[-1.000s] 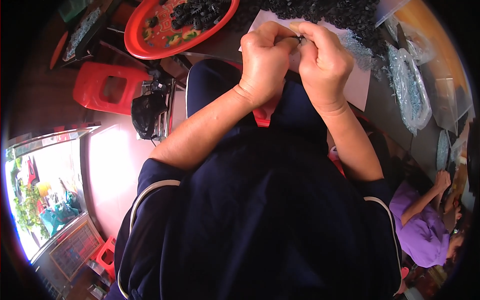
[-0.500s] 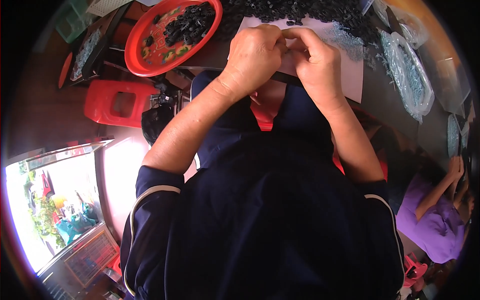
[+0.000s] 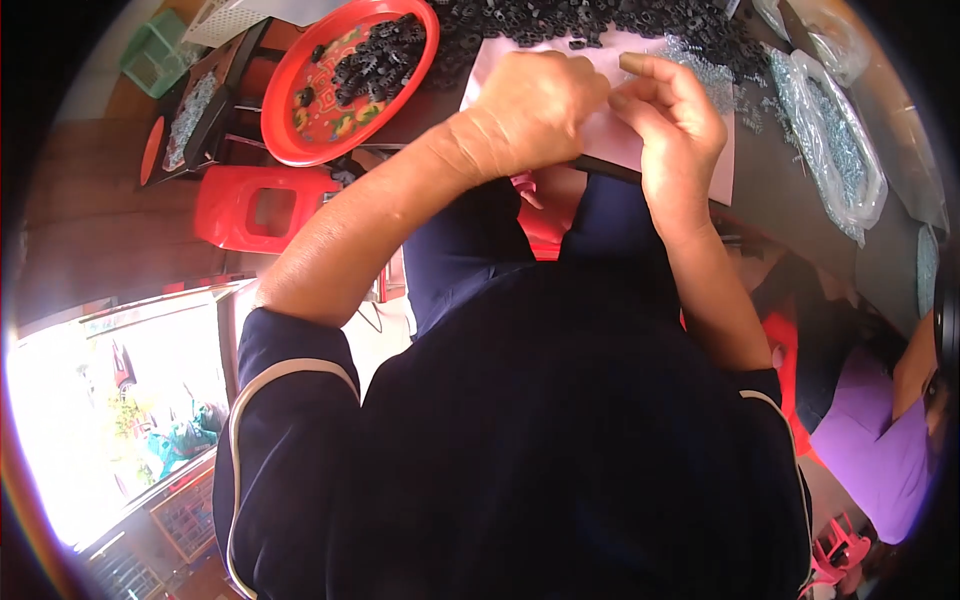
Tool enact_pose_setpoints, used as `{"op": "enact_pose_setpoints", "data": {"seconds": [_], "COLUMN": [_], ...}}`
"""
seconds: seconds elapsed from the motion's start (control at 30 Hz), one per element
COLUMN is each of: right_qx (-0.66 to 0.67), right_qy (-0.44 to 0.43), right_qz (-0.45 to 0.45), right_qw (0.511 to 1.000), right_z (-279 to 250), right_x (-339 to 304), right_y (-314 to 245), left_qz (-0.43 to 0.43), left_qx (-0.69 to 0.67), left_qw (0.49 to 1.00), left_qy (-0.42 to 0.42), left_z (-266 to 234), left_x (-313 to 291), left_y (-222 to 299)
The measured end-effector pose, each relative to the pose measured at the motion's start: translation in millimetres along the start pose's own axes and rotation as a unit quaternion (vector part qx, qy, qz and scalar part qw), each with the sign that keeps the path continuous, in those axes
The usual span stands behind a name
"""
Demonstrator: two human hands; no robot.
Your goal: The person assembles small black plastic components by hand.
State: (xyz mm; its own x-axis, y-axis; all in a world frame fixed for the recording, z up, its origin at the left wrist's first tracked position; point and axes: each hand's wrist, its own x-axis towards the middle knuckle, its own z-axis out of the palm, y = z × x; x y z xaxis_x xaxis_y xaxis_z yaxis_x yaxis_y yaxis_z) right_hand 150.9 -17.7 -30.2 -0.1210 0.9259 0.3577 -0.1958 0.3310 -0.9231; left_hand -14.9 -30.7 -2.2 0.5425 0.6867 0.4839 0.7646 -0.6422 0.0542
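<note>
My left hand [image 3: 545, 110] is closed over a pale sheet [image 3: 712, 165] on the table, knuckles up. Whatever its fingers hold is hidden. Just to the right, my right hand [image 3: 675, 130] has its thumb and forefinger apart, with nothing visible between them; the other fingers are bent. A tan cover sits on the forefinger's tip. Beyond both hands spreads a heap of small black plastic parts [image 3: 560, 18]. Small silvery-blue metal pieces, looking like screws [image 3: 705, 75], lie at the sheet's far right.
A red round tray [image 3: 285, 140] with more black parts stands at the left. A clear plastic bag [image 3: 850, 190] of silvery pieces lies to the right. Below the tray is a red stool [image 3: 220, 205]. Another person in a purple top [image 3: 870, 450] sits at the right.
My hands have come apart at the fingertips. The right thumb and forefinger have spread, and the left hand has turned more knuckles-up. The whole view has shifted slightly.
</note>
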Motion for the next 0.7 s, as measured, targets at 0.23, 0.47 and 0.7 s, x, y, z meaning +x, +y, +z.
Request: {"op": "enact_pose_setpoints", "data": {"seconds": [0.23, 0.47, 0.7], "right_qx": [0.027, 0.082, 0.065], "right_qy": [0.02, 0.034, 0.023], "right_qz": [0.028, 0.011, -0.017], "right_qw": [0.999, 0.996, 0.997], "right_z": [-1.2, -4.3, -3.9], "right_x": [-1.7, 0.6, 2.9], "right_y": [0.2, 1.5, 3.9], "left_qz": [-0.025, -0.033, -0.025], "left_qx": [-0.01, -0.012, -0.015], "left_qw": [0.996, 0.994, 0.999], "left_qy": [-0.087, -0.104, -0.045], "left_z": [-0.2, -2.8, 2.5], "left_x": [12.3, 17.5, 12.5], "left_y": [2.9, -1.0, -2.8]}}
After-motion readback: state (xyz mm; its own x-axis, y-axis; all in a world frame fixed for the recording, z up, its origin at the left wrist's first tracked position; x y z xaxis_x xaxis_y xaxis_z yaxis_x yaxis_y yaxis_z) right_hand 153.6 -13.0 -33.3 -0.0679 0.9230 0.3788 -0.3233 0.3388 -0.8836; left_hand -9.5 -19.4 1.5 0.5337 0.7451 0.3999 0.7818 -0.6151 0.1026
